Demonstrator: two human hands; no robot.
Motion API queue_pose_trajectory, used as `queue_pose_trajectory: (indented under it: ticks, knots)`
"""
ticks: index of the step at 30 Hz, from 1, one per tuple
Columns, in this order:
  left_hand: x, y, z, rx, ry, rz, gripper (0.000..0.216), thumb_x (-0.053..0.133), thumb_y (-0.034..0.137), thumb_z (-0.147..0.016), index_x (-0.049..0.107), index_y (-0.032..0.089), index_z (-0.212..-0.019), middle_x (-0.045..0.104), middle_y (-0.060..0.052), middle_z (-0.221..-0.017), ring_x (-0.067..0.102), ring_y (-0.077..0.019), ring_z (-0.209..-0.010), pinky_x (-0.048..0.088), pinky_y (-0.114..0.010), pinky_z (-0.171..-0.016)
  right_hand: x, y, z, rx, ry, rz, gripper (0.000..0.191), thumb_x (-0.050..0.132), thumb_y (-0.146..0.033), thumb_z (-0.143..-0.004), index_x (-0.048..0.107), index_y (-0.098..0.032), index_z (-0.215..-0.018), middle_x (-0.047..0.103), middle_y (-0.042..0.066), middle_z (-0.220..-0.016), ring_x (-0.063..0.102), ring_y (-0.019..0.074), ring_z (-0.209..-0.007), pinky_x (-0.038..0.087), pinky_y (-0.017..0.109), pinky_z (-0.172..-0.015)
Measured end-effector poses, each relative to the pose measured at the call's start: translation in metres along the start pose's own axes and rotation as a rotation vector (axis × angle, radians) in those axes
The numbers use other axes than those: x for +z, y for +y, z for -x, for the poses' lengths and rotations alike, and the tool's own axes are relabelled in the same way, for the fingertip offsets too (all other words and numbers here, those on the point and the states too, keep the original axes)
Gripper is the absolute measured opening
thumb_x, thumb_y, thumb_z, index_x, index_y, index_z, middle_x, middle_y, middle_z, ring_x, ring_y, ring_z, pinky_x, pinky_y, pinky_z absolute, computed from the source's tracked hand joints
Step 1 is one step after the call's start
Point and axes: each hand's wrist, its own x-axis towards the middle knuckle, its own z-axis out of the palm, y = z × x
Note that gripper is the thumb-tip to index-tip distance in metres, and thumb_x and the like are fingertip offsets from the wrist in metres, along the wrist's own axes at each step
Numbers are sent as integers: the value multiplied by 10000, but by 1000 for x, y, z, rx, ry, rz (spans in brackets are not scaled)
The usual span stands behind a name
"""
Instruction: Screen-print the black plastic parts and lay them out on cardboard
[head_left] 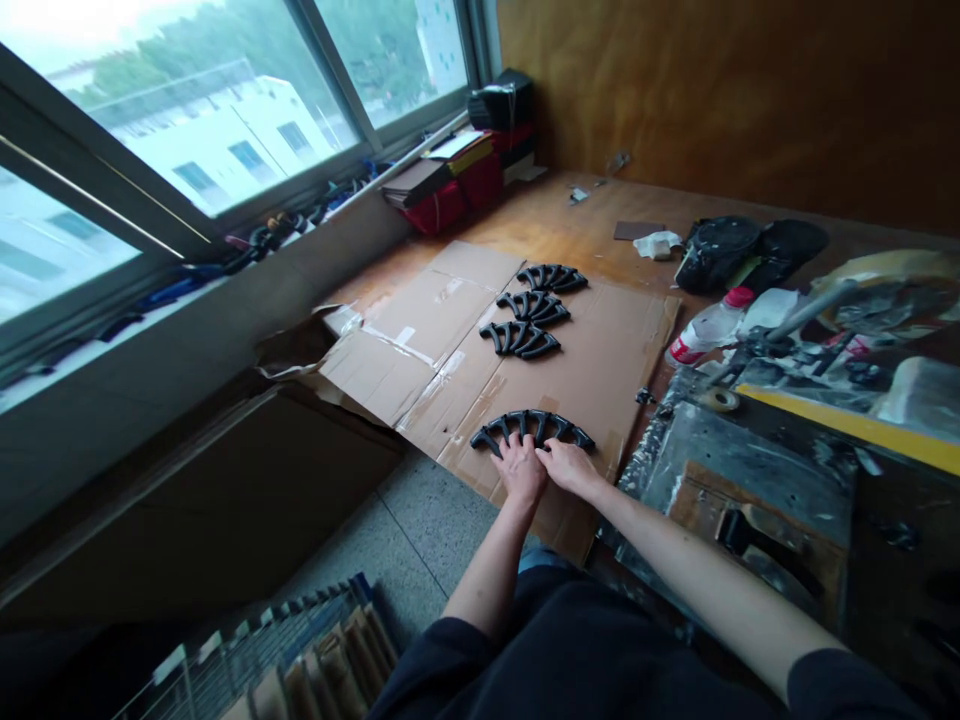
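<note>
Near the front edge of a flattened cardboard sheet (pixel 592 380), several black curved handle-like pieces (pixel 534 417) lie side by side in an arc. My left hand (pixel 521 468) rests over their near ends, palm down, fingers spread. Close beside it, my right hand (pixel 568 465) has its fingers drawn together at the near end of one black handle; the exact grip is partly hidden. Farther back on the cardboard are three fanned groups of similar pieces: a near group (pixel 520 340), a middle group (pixel 534 307) and a far group (pixel 553 276).
On the right, a plastic bottle (pixel 709 327) with a red cap stands by a stained metal plate (pixel 787 450) and a tape roll (pixel 718 399). Red boxes (pixel 442 207) sit by the window. A wire rack (pixel 225 660) holding brown pieces is at lower left.
</note>
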Motion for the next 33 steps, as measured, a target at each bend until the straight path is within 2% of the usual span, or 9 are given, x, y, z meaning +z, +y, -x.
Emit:
queue_pose_trajectory:
  ticks: [5, 9, 14, 17, 22, 25, 28, 31, 33]
  knots:
    - [-13, -34, -43, 190, -31, -54, 327, 591, 355, -817, 617, 228, -1117, 569, -116, -1254, 474, -311, -1173, 424, -456, -903, 0, -15, -11, -68, -29, -126, 407, 453, -412, -948, 624, -171, -1228, 692, 125, -1168, 637, 263, -1104, 468, 349, -918]
    - [-30, -67, -111, 401, -48, -78, 443, 682, 452, -753, 623, 253, -1145, 575, -92, -1267, 473, -301, -1205, 408, -435, -969, -9, -15, -12, -197, -11, -262, 359, 509, -352, -922, 619, -199, -1228, 668, 80, -1229, 616, 231, -1134, 449, 335, -957]
    - [-40, -80, -180, 453, -55, -119, 496, 689, 452, -745, 616, 247, -1190, 570, -86, -1310, 500, -298, -1193, 412, -406, -989, -24, 7, 17, -199, 87, -331, 284, 549, -277, -881, 668, -213, -1132, 680, 58, -1198, 650, 210, -1036, 466, 348, -948]
    - [-34, -78, -188, 460, -41, -135, 512, 664, 461, -765, 603, 244, -1225, 557, -101, -1343, 478, -320, -1232, 399, -436, -1012, -39, 31, 52, -179, 189, -390, 260, 556, -242, -876, 682, -230, -1103, 700, 43, -1154, 669, 198, -988, 502, 350, -909]
    - [-17, -72, -160, 459, 155, -26, 626, 574, 477, -838, 461, 226, -1399, 379, -142, -1520, 303, -366, -1399, 305, -556, -1086, -72, 106, 122, -143, 537, -264, 278, 493, -256, -940, 666, -242, -1157, 683, 60, -1202, 626, 203, -1123, 487, 397, -987]
    - [-15, -46, -134, 467, 191, 150, 534, 534, 470, -867, 535, 185, -1319, 397, -157, -1503, 344, -314, -1392, 304, -481, -1125, -75, 162, 163, -77, 669, -25, 386, 502, -299, -947, 565, -237, -1323, 547, 104, -1395, 518, 235, -1280, 421, 469, -1070]
    - [-28, 9, -99, 493, 122, 374, 408, 541, 441, -868, 623, 191, -1180, 501, -139, -1416, 453, -269, -1313, 353, -417, -1110, -57, 199, 191, -93, 568, 147, 640, 596, -405, -897, 393, -193, -1466, 339, 144, -1536, 322, 275, -1417, 313, 521, -1138]
    - [-56, 83, -56, 552, -10, 686, 380, 547, 463, -871, 643, 205, -1133, 635, -105, -1231, 568, -230, -1169, 431, -391, -1032, -33, 207, 209, -197, 439, 208, 756, 675, -463, -829, 390, -173, -1466, 334, 151, -1533, 253, 289, -1441, 243, 550, -1161]
    - [-81, 134, -22, 607, -166, 969, 457, 540, 507, -877, 621, 176, -1181, 692, -95, -1046, 637, -201, -999, 498, -362, -915, -24, 202, 222, -284, 399, 161, 655, 660, -453, -847, 475, -181, -1413, 448, 138, -1469, 351, 266, -1401, 272, 521, -1158]
